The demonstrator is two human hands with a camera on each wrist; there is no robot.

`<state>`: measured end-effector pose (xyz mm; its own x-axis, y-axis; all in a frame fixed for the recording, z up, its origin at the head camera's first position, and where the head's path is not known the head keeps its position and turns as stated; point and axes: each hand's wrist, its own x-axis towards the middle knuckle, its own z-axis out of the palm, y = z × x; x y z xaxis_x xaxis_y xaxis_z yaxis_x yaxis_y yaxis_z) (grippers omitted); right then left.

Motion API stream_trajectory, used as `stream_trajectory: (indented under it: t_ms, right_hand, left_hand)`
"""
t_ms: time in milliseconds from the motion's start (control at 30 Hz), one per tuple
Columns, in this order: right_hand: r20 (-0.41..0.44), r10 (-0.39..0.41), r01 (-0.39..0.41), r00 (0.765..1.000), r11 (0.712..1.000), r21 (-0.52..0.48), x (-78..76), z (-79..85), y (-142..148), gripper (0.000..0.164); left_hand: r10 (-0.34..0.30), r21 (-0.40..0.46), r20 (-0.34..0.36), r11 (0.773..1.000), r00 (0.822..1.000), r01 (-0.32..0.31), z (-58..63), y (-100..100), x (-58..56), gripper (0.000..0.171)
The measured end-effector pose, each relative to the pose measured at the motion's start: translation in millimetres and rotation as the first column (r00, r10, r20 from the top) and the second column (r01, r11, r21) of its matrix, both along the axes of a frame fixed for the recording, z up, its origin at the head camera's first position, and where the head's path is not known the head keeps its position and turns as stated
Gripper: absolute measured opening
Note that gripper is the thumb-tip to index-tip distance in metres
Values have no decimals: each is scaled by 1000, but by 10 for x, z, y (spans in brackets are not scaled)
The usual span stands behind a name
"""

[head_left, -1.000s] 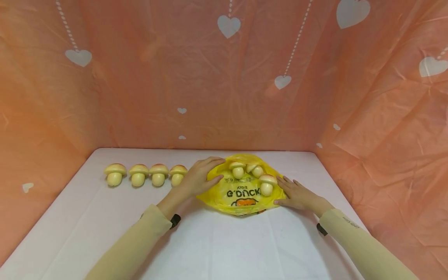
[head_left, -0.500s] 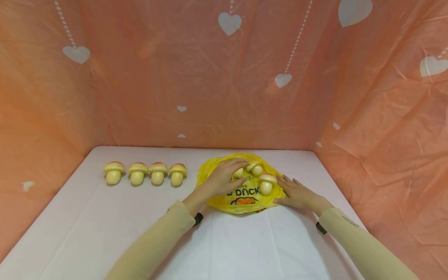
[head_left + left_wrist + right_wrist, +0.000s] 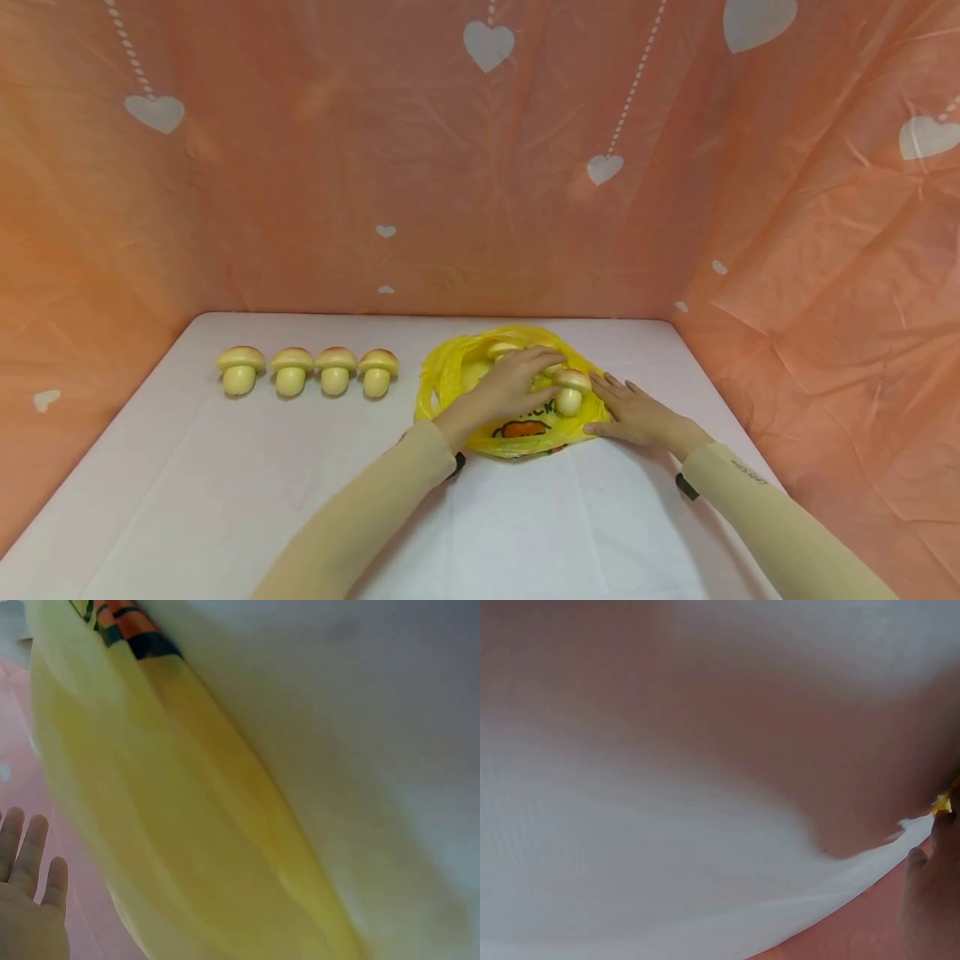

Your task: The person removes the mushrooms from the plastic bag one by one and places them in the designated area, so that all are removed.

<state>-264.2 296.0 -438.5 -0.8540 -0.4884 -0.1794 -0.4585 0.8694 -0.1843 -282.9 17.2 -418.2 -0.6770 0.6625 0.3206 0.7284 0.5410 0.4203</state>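
A yellow plastic bag [image 3: 453, 375] with black lettering and an orange print lies spread on the table, its mouth wide. Toy mushrooms sit inside it: one cap [image 3: 502, 350] shows behind my left hand, and a whole mushroom [image 3: 570, 392] lies near the right side. My left hand [image 3: 517, 382] reaches over the bag, its fingers extended above a mushroom they mostly hide; whether they touch it I cannot tell. In the left wrist view, the left fingers [image 3: 30, 859] look straight beside the yellow plastic [image 3: 172, 810]. My right hand [image 3: 641, 417] rests with spread fingers at the bag's right edge.
To the left, several more toy mushrooms [image 3: 334, 371] stand in a row, caps away from me. White cloth covers the table [image 3: 225, 500]. Orange curtains [image 3: 450, 192] with white hearts enclose the back and sides.
My left hand has left the bag's left edge and moved right, over the mushrooms inside. That left edge has slackened and crumpled. The right hand has stayed in place.
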Motion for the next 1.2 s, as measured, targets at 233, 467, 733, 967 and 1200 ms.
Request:
stream_trajectory:
  t_ms: [233, 467, 733, 967, 1200]
  right_hand:
    - [7, 0, -1, 1000, 1000, 11, -8, 1, -2, 97]
    - [19, -17, 17, 1000, 1000, 14, 12, 23, -10, 98]
    - [29, -26, 25, 999, 1000, 14, 13, 31, -5, 98]
    - [23, -21, 20, 1000, 1000, 15, 20, 37, -6, 97]
    - [30, -17, 18, 999, 1000, -4, 13, 22, 9, 101]
  left_hand:
    - [-5, -109, -2, 994, 1000, 4, -9, 153, -75, 56]
    - [-21, -211, 11, 977, 1000, 23, -29, 275, -139, 63]
    - [-29, -255, 12, 967, 1000, 31, -68, 338, -173, 72]
    - [-51, -260, 5, 964, 999, 51, -124, 354, -193, 72]
    - [-60, -248, 14, 967, 998, 61, -155, 371, -203, 72]
